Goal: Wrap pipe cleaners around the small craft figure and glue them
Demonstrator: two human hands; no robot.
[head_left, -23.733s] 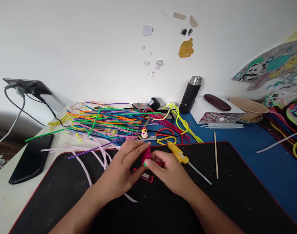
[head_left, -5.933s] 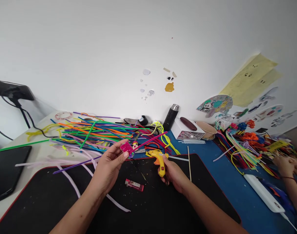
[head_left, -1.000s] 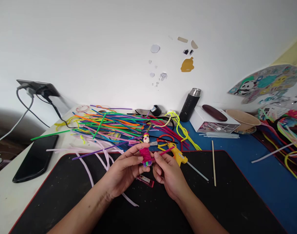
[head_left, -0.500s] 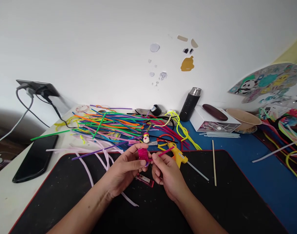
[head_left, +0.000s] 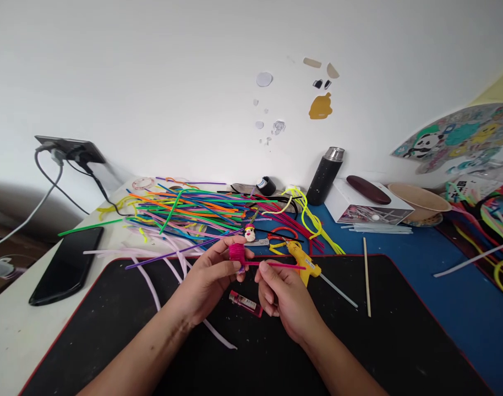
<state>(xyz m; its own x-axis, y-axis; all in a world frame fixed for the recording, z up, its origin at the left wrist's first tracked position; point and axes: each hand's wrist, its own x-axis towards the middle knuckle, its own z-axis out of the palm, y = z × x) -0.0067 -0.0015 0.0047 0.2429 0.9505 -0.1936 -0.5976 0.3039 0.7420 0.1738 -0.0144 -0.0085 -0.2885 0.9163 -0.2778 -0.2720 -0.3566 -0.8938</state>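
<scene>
Between the thumb and fingers of my left hand (head_left: 212, 275) is a small bundle of magenta pipe cleaner coils (head_left: 236, 253), with a bit of purple at its lower end. A straight magenta pipe cleaner (head_left: 286, 265) runs from the bundle to the right. My right hand (head_left: 282, 289) pinches that length between thumb and forefinger, a short way from the bundle. Just behind the hands stands a small figure head (head_left: 250, 234) with a white face and pink top. Under them a pink lighter (head_left: 245, 303) lies on the black mat (head_left: 338, 341).
A yellow glue gun (head_left: 304, 261) with a glue stick lies right of my hands, near a wooden stick (head_left: 366, 278). Many coloured pipe cleaners (head_left: 193, 209) are heaped behind. A black phone (head_left: 65, 267) is at left; a black flask (head_left: 326, 176) and white box (head_left: 365, 203) stand by the wall.
My hands have drawn slightly apart, the right one sliding along the pipe cleaner. Its free end has swung from pointing up to nearly level, and more length shows between the hands.
</scene>
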